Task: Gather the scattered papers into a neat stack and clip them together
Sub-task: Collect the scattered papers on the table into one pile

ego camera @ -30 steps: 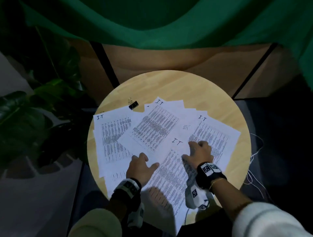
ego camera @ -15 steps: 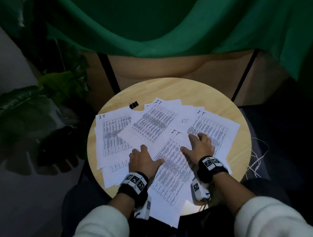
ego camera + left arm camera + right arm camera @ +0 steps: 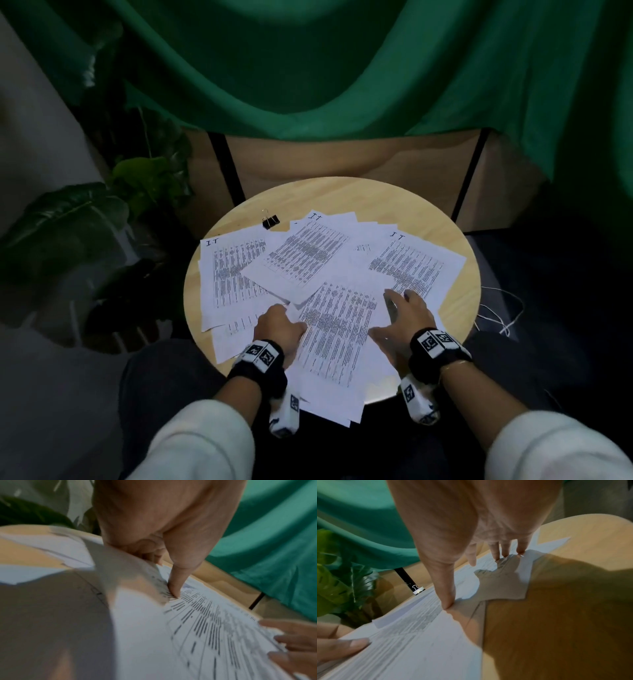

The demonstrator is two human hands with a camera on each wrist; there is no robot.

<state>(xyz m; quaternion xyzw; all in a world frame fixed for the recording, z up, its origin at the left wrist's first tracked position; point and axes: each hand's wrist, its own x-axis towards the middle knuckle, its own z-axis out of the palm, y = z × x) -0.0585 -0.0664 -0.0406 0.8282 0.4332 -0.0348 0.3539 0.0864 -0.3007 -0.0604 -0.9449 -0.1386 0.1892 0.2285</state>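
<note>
Several printed sheets lie fanned over a round wooden table (image 3: pixel 342 197). The near sheet (image 3: pixel 339 329) overhangs the table's near edge. My left hand (image 3: pixel 279 325) pinches this sheet's left edge. In the left wrist view the thumb (image 3: pixel 175 588) presses on top and the curled fingers sit under the lifted edge. My right hand (image 3: pixel 404 315) rests spread on the sheet's right side, its fingertips (image 3: pixel 496 557) straight on the paper. A black binder clip (image 3: pixel 270 221) lies alone at the far left of the table, also seen as the clip (image 3: pixel 418 590) beyond the papers.
A leafy plant (image 3: pixel 68 222) stands left of the table. Green cloth (image 3: pixel 308 68) hangs behind, over a wooden panel with black frame bars (image 3: pixel 226 164). White cables (image 3: pixel 500 308) trail on the floor at the right. My lap is under the near edge.
Both hands have drawn back toward the near edge. The left hand has gone from lying spread on the paper to pinching the near sheet's left edge, which is now lifted.
</note>
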